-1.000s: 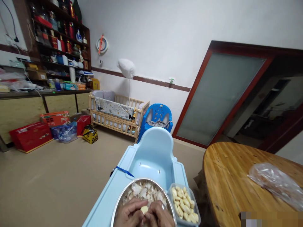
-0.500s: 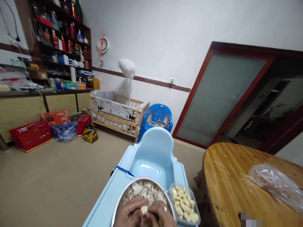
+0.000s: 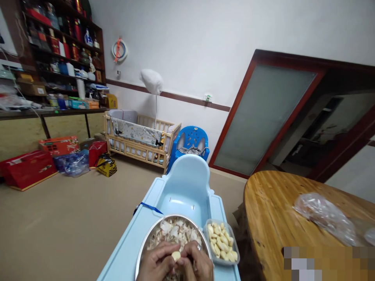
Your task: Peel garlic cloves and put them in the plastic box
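A pale garlic clove (image 3: 175,256) is pinched between the fingertips of both hands. My left hand (image 3: 158,262) grips it from the left, thumb and index finger closed. From the right, my right hand (image 3: 196,260), with a ring on one finger, presses its fingertips against the clove. Both hands are over a round metal bowl (image 3: 141,249) holding papery garlic skins (image 3: 172,231). To the right of the bowl, a clear plastic container (image 3: 238,253) is filled with peeled garlic cloves (image 3: 222,242). Bowl and container rest on the tray of a light blue child's high chair (image 3: 187,175).
A round wooden table (image 3: 269,218) stands at the right, with a clear plastic bag (image 3: 325,216) on it. Behind the high chair are a blue plastic chair (image 3: 191,136) and a wooden crib (image 3: 140,150). Red bags (image 3: 29,168) sit on the floor at left.
The view has shifted slightly, so the room appears farther left and the bowl a little higher. Both hands still hold the clove, and more of it shows between the fingers.
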The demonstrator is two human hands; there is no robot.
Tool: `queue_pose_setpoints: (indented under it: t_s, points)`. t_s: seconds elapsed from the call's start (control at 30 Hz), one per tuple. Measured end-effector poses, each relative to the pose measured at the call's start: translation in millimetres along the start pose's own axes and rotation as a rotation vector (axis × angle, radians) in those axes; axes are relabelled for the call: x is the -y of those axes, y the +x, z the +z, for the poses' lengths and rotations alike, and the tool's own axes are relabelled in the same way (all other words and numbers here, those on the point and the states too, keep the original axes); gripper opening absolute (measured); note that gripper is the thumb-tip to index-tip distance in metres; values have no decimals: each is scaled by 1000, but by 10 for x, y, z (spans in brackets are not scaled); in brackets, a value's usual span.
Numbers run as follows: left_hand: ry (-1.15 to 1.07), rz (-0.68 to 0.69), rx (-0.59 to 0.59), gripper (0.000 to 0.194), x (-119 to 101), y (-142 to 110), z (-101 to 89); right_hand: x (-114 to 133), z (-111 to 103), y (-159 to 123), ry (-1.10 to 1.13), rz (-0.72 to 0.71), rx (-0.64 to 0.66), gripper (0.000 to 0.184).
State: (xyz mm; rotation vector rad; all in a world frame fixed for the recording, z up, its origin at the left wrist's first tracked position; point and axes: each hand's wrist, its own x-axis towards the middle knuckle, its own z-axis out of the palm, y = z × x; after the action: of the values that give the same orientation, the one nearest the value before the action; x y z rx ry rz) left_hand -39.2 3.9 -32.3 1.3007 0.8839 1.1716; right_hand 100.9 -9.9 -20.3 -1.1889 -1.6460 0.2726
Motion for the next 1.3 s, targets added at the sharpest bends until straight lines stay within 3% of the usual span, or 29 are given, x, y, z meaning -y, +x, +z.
queue_pose_setpoints:
  t_s: [0.47, 0.8, 1.0, 1.17, 1.3]
  points:
    - [-151, -100, 30, 28, -85, -29, 44, -41, -1, -30, 7, -103, 39, 33]
    - [-175, -104, -99, 22, -249, -42, 112, 39, -57, -28, 28, -43, 109, 28]
    - [-164, -107, -151, 28, -277, -48, 111, 33, -27, -49, 50, -12, 85, 25]
    - [-353, -129, -162, 38, -188, -75, 127, 23, 25, -82, 1, -17, 29, 29]
    - [-563, -210, -192, 38, -158, -67, 137, -29, 89, -107, -73, -119, 4, 34]
